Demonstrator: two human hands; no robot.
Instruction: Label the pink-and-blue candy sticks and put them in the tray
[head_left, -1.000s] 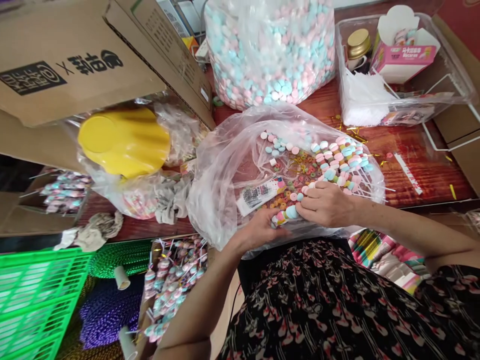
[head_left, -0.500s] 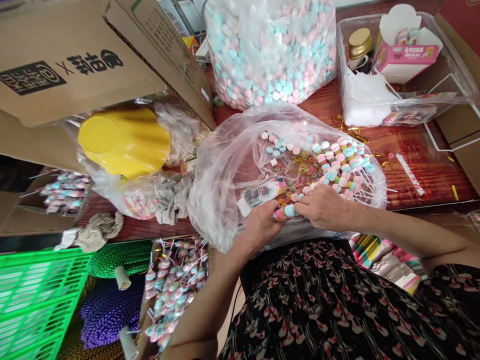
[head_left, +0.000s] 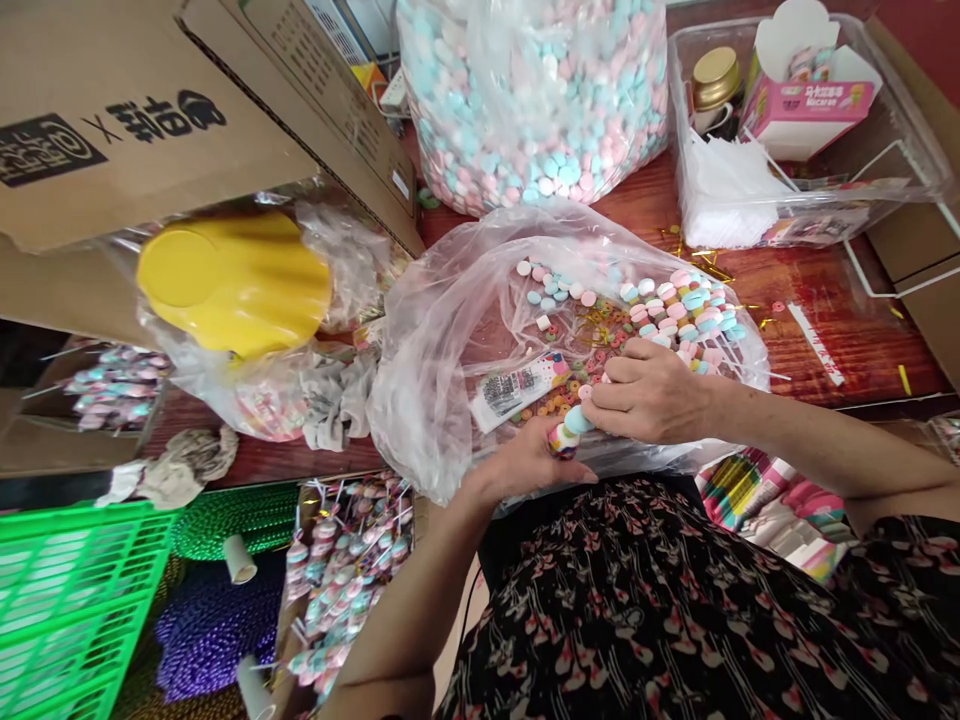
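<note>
My left hand (head_left: 531, 458) is closed around a small colourful printed wrapper (head_left: 562, 441) near the table's front edge. Out of the wrapper's mouth runs a candy skewer (head_left: 577, 420) with pale blue and pink pieces. My right hand (head_left: 641, 393) has its fingers pinched on the skewer's upper part, which they mostly hide. Beneath both hands spreads a clear plastic sheet (head_left: 427, 350). On it lie a stack of printed wrappers (head_left: 514, 390), small ring candies (head_left: 559, 405), loose round candies (head_left: 551, 285) and a pile of candy skewers (head_left: 694, 305) with white sticks.
A big bag of candies (head_left: 532, 110) stands at the back. Right of it is a clear plastic bin (head_left: 832, 215) with a pink box. Cardboard boxes (head_left: 247, 160) and a yellow container (head_left: 232, 285) fill the left. Below sit a box of wrapped skewers (head_left: 352, 570) and a green crate (head_left: 67, 600).
My left hand has turned and dropped slightly, its thumb now stretched along the wrapper. My right hand has moved up a little, and the skewer tilts more upright. The view has shifted slightly.
</note>
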